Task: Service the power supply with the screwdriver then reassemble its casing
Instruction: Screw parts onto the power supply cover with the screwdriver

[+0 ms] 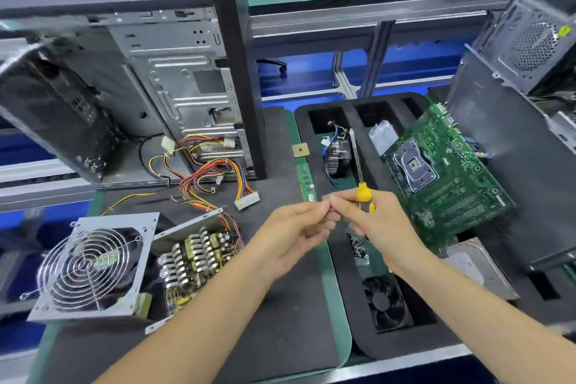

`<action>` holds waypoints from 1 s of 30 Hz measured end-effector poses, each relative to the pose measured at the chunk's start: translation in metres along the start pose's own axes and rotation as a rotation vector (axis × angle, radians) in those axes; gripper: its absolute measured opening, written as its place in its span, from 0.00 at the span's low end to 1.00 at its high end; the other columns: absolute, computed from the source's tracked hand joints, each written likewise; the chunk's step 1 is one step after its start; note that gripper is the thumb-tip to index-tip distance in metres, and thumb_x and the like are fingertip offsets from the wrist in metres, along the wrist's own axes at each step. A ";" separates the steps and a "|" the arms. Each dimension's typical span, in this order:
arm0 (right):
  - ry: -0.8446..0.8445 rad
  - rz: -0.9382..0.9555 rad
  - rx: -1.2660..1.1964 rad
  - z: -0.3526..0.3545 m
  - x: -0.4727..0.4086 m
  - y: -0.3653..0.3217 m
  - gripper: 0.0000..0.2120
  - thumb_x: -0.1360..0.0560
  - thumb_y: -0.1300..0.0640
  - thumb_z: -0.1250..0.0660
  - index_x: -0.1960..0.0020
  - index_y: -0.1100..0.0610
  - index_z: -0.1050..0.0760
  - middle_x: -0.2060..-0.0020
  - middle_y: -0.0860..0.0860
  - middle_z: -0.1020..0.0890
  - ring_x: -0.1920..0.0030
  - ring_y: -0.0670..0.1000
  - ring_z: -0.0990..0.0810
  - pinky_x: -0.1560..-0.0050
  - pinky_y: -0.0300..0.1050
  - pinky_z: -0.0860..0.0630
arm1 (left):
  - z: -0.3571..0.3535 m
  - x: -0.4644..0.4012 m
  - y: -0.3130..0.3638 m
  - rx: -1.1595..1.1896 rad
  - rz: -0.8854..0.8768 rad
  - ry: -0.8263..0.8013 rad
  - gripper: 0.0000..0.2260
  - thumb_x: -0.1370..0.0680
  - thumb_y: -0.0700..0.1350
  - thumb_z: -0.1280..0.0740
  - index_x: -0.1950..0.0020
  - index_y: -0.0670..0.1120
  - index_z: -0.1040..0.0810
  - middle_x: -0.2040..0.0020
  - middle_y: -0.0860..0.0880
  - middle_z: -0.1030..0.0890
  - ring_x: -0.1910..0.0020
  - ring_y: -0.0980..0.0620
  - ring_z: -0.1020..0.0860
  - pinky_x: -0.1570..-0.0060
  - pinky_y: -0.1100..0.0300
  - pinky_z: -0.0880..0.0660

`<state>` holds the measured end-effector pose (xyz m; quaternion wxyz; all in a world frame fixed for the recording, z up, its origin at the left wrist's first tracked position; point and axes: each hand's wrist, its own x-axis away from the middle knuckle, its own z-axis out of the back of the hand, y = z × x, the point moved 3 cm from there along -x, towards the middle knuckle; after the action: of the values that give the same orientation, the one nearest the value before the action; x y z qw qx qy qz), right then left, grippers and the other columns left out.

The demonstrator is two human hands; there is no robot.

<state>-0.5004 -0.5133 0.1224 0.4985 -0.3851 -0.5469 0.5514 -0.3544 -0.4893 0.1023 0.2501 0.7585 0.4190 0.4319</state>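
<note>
While both hands meet above the gap between the two dark foam mats, the right hand [378,221] grips the yellow handle of the screwdriver [358,165], its fingers curled round it and the shaft pointing up and away over the foam tray [349,315]. The left hand [296,234] has thumb and fingertips pinched together against the right hand's fingertips; it appears to hold something very small, but the item cannot be made out.

The power supply [193,256] lies open on the left mat [265,305], circuit board and heat sinks exposed, well apart from both hands. Its cover with the wire fan grille [90,265] rests tilted just beside it on the left. A bundle of coloured cables [205,178] runs from the unit toward the open computer case [174,81] behind.

On the right, a green motherboard [442,171] leans across the tray's upper compartments. A CPU cooler [338,156] sits in one compartment, a black fan [386,302] in a nearer one.
</note>
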 end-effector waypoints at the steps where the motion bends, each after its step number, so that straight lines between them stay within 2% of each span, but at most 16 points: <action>1: -0.009 0.014 0.006 -0.009 0.000 -0.006 0.06 0.28 0.50 0.29 0.55 0.51 0.16 0.74 0.52 0.27 0.75 0.48 0.36 0.75 0.36 0.38 | 0.004 0.005 0.002 0.106 0.028 0.023 0.05 0.30 0.44 0.29 0.61 0.44 0.14 0.62 0.48 0.16 0.67 0.57 0.20 0.65 0.66 0.22; 3: -0.057 0.032 0.033 -0.028 0.000 -0.015 0.05 0.27 0.52 0.30 0.54 0.50 0.16 0.75 0.49 0.27 0.76 0.47 0.36 0.75 0.34 0.38 | 0.014 0.015 0.009 0.205 0.033 0.049 0.05 0.31 0.43 0.29 0.63 0.43 0.14 0.64 0.48 0.17 0.69 0.57 0.20 0.67 0.67 0.23; 6: -0.194 0.032 0.080 -0.049 0.001 -0.024 0.07 0.25 0.52 0.32 0.48 0.48 0.17 0.78 0.42 0.32 0.77 0.44 0.37 0.75 0.31 0.39 | 0.039 0.034 0.023 0.107 -0.070 0.110 0.05 0.30 0.44 0.29 0.63 0.45 0.14 0.65 0.50 0.17 0.68 0.59 0.21 0.67 0.68 0.23; 8: -0.267 0.064 0.214 -0.055 0.002 -0.030 0.08 0.25 0.49 0.32 0.46 0.47 0.20 0.78 0.40 0.31 0.75 0.41 0.35 0.73 0.28 0.38 | 0.061 0.049 0.034 0.083 -0.160 0.183 0.05 0.31 0.43 0.29 0.61 0.45 0.13 0.63 0.50 0.16 0.67 0.59 0.20 0.66 0.68 0.23; 10: -0.312 0.125 0.373 -0.059 0.006 -0.036 0.06 0.25 0.48 0.32 0.49 0.47 0.25 0.73 0.37 0.27 0.72 0.39 0.32 0.68 0.28 0.36 | 0.083 0.067 0.044 0.073 -0.262 0.261 0.06 0.31 0.42 0.29 0.58 0.46 0.13 0.60 0.49 0.15 0.65 0.59 0.19 0.64 0.68 0.22; 12: -0.349 0.174 0.432 -0.063 0.012 -0.040 0.04 0.24 0.50 0.33 0.52 0.46 0.28 0.69 0.38 0.23 0.69 0.39 0.29 0.63 0.32 0.32 | 0.098 0.083 0.051 0.068 -0.347 0.298 0.06 0.31 0.41 0.30 0.58 0.45 0.13 0.61 0.48 0.15 0.64 0.58 0.18 0.63 0.68 0.22; 14: -0.372 0.229 0.431 -0.068 0.020 -0.045 0.04 0.25 0.53 0.32 0.53 0.45 0.27 0.65 0.40 0.20 0.65 0.40 0.26 0.59 0.32 0.28 | 0.101 0.095 0.053 0.046 -0.391 0.293 0.06 0.30 0.40 0.30 0.58 0.44 0.13 0.61 0.48 0.15 0.64 0.56 0.18 0.63 0.67 0.21; 16: -0.366 0.277 0.452 -0.073 0.025 -0.050 0.05 0.26 0.54 0.31 0.52 0.45 0.24 0.61 0.40 0.19 0.60 0.40 0.22 0.57 0.28 0.29 | 0.099 0.100 0.054 0.020 -0.399 0.274 0.05 0.31 0.40 0.30 0.59 0.43 0.14 0.62 0.46 0.16 0.64 0.55 0.18 0.64 0.67 0.21; 18: -0.354 0.312 0.484 -0.075 0.026 -0.056 0.06 0.26 0.55 0.30 0.52 0.46 0.23 0.59 0.41 0.19 0.58 0.41 0.22 0.57 0.28 0.29 | 0.096 0.104 0.056 0.003 -0.401 0.250 0.05 0.31 0.40 0.30 0.60 0.44 0.14 0.62 0.45 0.16 0.65 0.54 0.18 0.65 0.66 0.21; 22: -0.337 0.341 0.544 -0.073 0.026 -0.067 0.05 0.26 0.52 0.30 0.51 0.45 0.22 0.58 0.44 0.18 0.56 0.45 0.21 0.54 0.38 0.24 | 0.097 0.106 0.061 -0.001 -0.435 0.226 0.06 0.30 0.41 0.31 0.60 0.46 0.14 0.62 0.46 0.16 0.65 0.54 0.18 0.64 0.66 0.21; 25: -0.322 0.352 0.562 -0.070 0.028 -0.072 0.05 0.27 0.51 0.30 0.51 0.44 0.21 0.57 0.43 0.18 0.55 0.45 0.20 0.53 0.41 0.24 | 0.098 0.107 0.062 -0.006 -0.441 0.199 0.05 0.30 0.41 0.30 0.60 0.47 0.14 0.62 0.45 0.16 0.65 0.54 0.18 0.64 0.66 0.21; 30: -0.302 0.360 0.605 -0.069 0.032 -0.076 0.05 0.27 0.50 0.30 0.51 0.44 0.21 0.56 0.43 0.18 0.55 0.48 0.20 0.52 0.52 0.23 | 0.100 0.108 0.061 0.004 -0.435 0.170 0.05 0.28 0.42 0.31 0.58 0.46 0.14 0.61 0.44 0.16 0.64 0.53 0.17 0.63 0.65 0.20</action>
<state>-0.4302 -0.4746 0.1939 0.3988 -0.2250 -0.3502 0.8171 -0.2129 -0.4305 0.1457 0.2995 0.6117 0.5932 0.4292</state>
